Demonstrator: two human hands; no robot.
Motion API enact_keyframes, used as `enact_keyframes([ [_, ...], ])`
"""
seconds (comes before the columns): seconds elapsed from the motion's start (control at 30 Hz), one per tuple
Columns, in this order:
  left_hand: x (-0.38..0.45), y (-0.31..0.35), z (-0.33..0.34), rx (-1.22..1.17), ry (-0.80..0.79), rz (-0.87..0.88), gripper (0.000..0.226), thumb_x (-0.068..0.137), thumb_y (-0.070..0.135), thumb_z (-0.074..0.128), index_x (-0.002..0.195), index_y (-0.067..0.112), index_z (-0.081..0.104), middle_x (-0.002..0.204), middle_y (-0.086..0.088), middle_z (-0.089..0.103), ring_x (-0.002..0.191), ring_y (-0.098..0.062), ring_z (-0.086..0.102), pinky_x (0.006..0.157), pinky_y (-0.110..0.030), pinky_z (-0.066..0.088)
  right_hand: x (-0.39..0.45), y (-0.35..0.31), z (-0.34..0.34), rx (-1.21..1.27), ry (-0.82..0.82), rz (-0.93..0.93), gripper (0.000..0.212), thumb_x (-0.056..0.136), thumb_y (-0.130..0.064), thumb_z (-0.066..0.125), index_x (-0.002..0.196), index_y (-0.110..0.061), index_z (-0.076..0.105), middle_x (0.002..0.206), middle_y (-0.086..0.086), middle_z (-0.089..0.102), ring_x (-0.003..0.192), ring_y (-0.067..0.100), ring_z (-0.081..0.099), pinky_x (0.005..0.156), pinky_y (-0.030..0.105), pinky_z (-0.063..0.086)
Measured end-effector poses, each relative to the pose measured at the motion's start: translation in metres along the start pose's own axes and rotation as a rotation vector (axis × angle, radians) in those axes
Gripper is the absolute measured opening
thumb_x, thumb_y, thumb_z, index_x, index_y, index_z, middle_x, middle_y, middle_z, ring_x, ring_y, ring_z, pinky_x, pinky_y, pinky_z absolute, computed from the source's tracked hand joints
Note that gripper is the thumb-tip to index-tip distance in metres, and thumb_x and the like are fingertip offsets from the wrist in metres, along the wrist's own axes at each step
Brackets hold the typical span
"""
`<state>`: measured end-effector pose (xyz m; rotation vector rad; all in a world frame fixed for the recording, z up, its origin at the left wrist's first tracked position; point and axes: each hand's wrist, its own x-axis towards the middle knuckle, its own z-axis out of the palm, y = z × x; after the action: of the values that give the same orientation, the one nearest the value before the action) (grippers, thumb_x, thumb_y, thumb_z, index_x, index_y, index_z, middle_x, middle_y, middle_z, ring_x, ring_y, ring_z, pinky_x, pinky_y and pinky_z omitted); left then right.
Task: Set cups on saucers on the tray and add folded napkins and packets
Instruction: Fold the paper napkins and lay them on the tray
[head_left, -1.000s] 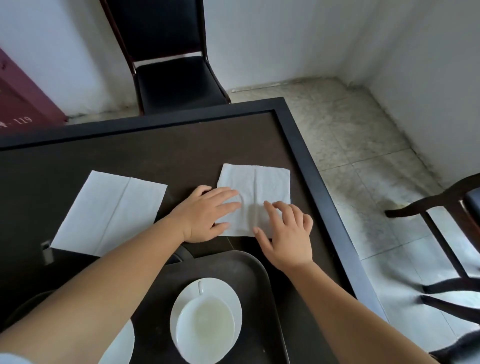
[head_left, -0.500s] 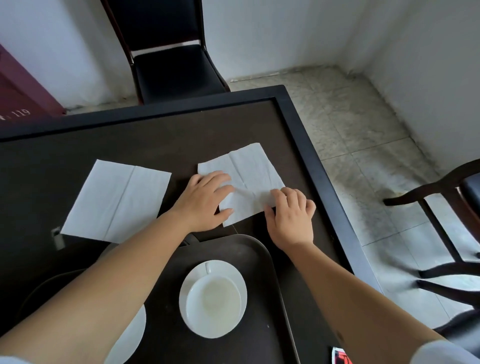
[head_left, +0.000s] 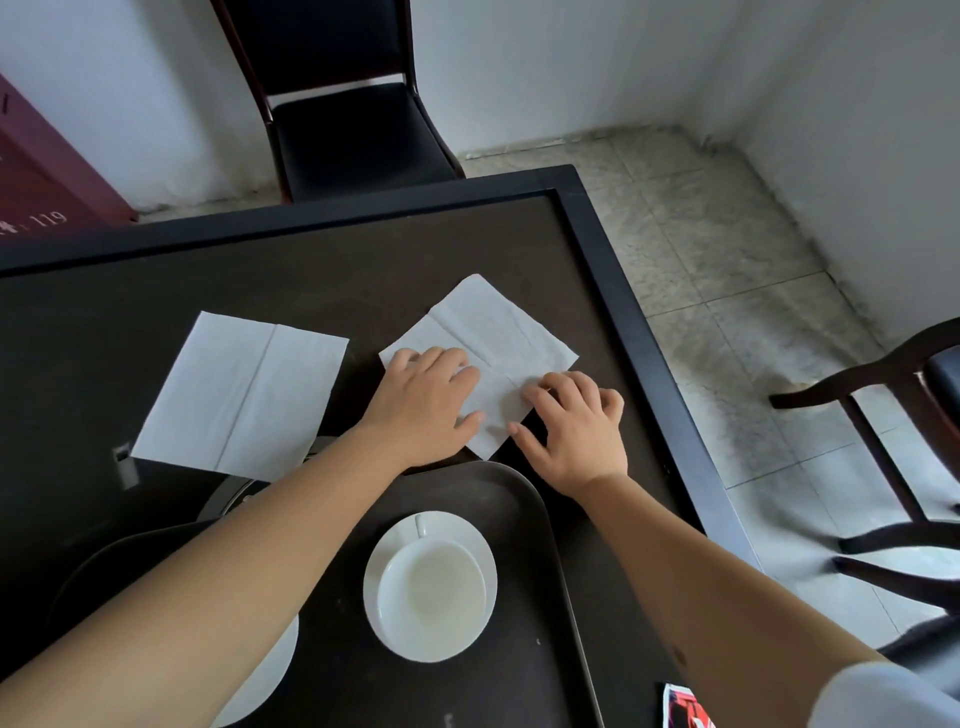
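- Left hand (head_left: 423, 402): palm down, fingers spread flat, pressing the left part of the creased napkin (head_left: 493, 343) against the desk (head_left: 311, 270); it grips nothing.
- Right hand (head_left: 574, 428): fingers curled, tips resting on the same napkin's 4 o'clock edge; whether they pinch the paper cannot be told.
- Creased napkin: lies turned like a diamond, one corner toward 12 o'clock, just beyond the tray (head_left: 519, 499).
- Second napkin (head_left: 239, 395): flat on the desk at 9 o'clock of the hands, apart from them.
- Cup (head_left: 431, 595): stands on a saucer (head_left: 483, 545) on the tray, at 6 o'clock of the hands.
- Second saucer (head_left: 270, 670): largely hidden beneath the left forearm.
- Red packet (head_left: 685, 706): at the lower edge, right of the tray.
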<state>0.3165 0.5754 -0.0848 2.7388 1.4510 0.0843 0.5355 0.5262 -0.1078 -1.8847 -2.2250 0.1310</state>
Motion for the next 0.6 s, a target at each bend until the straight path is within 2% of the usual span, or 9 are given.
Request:
enact_keyframes([
  [0.1,0.007,-0.009,0.002,-0.098,-0.074,0.036,0.042,0.092,0.045,0.049,0.127,0.022,0.054,0.146,-0.001,0.041,0.136,-0.020,0.033,0.106,-0.043,0.023,0.002,0.001,0.001,-0.012,-0.018,0.083,0.050,0.089,-0.062,0.040,0.127,-0.030,0.050,0.140,-0.006,0.046,0.136,0.023,0.028,0.103,0.047,0.020],
  [0.2,0.005,-0.005,0.006,-0.111,-0.098,-0.012,0.045,0.093,0.047,0.046,0.134,0.027,0.049,0.152,-0.002,0.034,0.139,-0.021,0.028,0.106,-0.047,0.025,0.002,0.001,0.004,-0.016,-0.053,0.167,0.067,0.090,-0.066,0.032,0.144,-0.026,0.035,0.157,0.001,0.027,0.145,0.023,0.013,0.112,0.049,0.011],
  [0.27,0.005,0.005,0.007,-0.075,-0.104,-0.054,0.049,0.092,0.052,0.044,0.135,0.028,0.047,0.151,-0.004,0.033,0.137,-0.024,0.030,0.102,-0.049,0.030,0.002,0.001,0.003,-0.008,-0.055,0.188,0.072,0.090,-0.067,0.032,0.147,-0.024,0.031,0.158,0.002,0.025,0.145,0.022,0.013,0.113,0.049,0.012],
  [0.43,0.018,0.012,0.003,0.022,-0.091,-0.010,0.056,0.086,0.063,0.035,0.126,0.029,0.054,0.128,-0.001,0.051,0.112,-0.023,0.051,0.085,-0.044,0.041,0.004,0.003,0.004,0.010,-0.072,0.160,0.069,0.090,-0.070,0.029,0.147,-0.030,0.031,0.158,0.004,0.027,0.145,0.023,0.014,0.115,0.047,0.015],
  [0.6,0.028,-0.006,0.000,-0.167,0.048,-0.097,0.052,0.080,0.065,0.036,0.105,0.026,0.061,0.107,0.004,0.060,0.097,-0.022,0.055,0.079,-0.041,0.039,0.005,0.004,0.006,0.045,-0.076,0.164,0.060,0.092,-0.064,0.032,0.143,-0.034,0.037,0.156,0.005,0.031,0.143,0.025,0.017,0.116,0.044,0.016],
])
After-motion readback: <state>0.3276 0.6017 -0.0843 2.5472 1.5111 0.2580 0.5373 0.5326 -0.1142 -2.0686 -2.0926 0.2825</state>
